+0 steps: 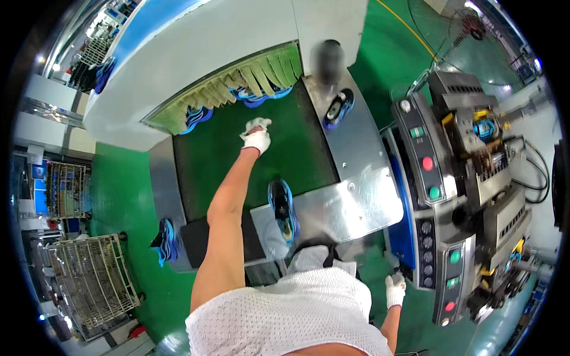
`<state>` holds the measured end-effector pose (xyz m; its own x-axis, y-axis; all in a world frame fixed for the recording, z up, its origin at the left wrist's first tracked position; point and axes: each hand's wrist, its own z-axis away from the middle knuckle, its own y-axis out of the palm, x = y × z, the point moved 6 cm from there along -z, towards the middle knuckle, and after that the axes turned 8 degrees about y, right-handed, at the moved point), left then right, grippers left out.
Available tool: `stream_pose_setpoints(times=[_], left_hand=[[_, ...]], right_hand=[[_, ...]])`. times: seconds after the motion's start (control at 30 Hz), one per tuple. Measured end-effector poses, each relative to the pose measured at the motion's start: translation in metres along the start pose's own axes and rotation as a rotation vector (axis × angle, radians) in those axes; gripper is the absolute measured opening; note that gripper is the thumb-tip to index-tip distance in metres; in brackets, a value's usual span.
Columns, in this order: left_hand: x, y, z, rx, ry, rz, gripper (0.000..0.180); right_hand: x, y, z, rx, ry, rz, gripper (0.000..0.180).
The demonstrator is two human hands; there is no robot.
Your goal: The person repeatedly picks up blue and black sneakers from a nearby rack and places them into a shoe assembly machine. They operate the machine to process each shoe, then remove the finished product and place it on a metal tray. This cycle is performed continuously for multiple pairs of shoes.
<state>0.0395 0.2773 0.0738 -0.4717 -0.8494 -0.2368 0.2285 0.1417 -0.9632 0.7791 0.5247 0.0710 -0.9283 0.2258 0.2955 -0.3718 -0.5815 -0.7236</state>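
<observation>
My left hand (pixel 256 137), in a white glove, reaches out over the dark green conveyor belt (pixel 202 172) with its fingers apart and nothing in it. It is nearest to a blue and black shoe (pixel 256 96) coming out under the green strip curtain (pixel 261 74) of the white tunnel. Another shoe (pixel 196 117) shows under the curtain further left. A third shoe (pixel 282 209) lies on the metal plate (pixel 350 207) close to my body. My gloved right hand (pixel 395 291) hangs at my side next to the machine's control panel, holding nothing.
One shoe (pixel 339 107) rests on the metal side rail at the right of the belt, another shoe (pixel 165 241) at its left corner. A press machine with coloured buttons (pixel 428 164) stands on the right. Wire racks (pixel 92 279) stand on the green floor at the left.
</observation>
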Motion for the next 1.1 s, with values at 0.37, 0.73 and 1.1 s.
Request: stream_pose_setpoints(times=[0.37, 0.73, 1.1], left_hand=[[0.066, -0.015, -0.246, 0.194, 0.106, -0.252, 0.070], [-0.030, 0.007, -0.031, 0.181, 0.147, 0.089, 0.061], [-0.342, -0.115, 0.140, 0.515, 0.617, 1.037, 0.066]], right_hand=[[0.031, -0.004, -0.032, 0.072, 0.030, 0.328, 0.056], [0.233, 0.064, 0.000, 0.273, -0.406, 0.443, 0.053], [0.308, 0.064, 0.021, 1.329, -0.190, -1.378, 0.038]])
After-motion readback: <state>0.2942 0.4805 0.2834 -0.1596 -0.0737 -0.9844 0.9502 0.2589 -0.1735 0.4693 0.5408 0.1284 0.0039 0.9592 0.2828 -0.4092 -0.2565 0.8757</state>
